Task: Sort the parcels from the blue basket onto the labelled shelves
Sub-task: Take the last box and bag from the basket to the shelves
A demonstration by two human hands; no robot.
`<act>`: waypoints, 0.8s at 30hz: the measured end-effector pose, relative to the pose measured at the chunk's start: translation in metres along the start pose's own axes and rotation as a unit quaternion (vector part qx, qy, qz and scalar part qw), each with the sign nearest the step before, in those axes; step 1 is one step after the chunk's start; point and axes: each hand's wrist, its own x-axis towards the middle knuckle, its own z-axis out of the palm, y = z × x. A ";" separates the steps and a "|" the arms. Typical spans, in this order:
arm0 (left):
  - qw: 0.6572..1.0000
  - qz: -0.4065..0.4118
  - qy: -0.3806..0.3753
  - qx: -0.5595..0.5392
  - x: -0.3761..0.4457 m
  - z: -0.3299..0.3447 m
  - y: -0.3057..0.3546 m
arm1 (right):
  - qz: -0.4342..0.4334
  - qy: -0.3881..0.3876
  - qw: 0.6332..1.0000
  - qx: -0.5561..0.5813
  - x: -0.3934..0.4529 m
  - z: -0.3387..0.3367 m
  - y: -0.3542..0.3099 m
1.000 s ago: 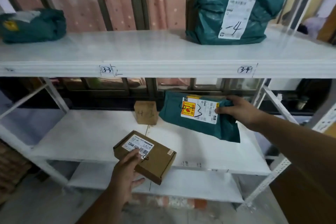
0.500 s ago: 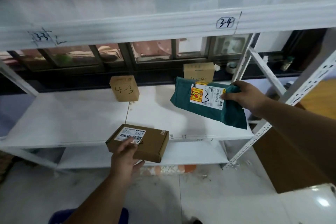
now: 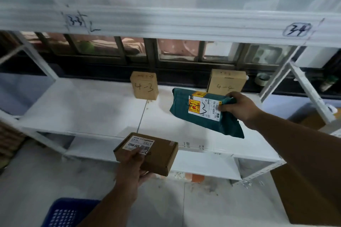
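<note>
Parcels fill both hands: right hand grips a green mailer above the shelf marked "4-3" and "4-4", left-hand fingers clasp a brown box labelled "12V4A".

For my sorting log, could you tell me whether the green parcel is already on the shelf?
Not yet: the green parcel hangs tilted above the shelf, gripped by the right hand.
</note>
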 end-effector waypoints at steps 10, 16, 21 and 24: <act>0.997 -0.002 0.054 -0.053 0.040 -0.067 0.027 | -0.051 -0.044 0.993 -0.096 0.079 0.184 -0.044; 0.996 -0.017 0.074 -0.045 0.086 -0.092 0.038 | -0.048 -0.049 0.992 -0.108 0.116 0.265 -0.047; 0.995 -0.004 0.077 -0.070 0.125 -0.106 0.037 | -0.035 -0.054 0.989 -0.131 0.149 0.298 -0.041; 0.991 0.003 0.096 -0.094 0.142 -0.119 0.031 | -0.034 -0.047 0.988 -0.144 0.169 0.315 -0.037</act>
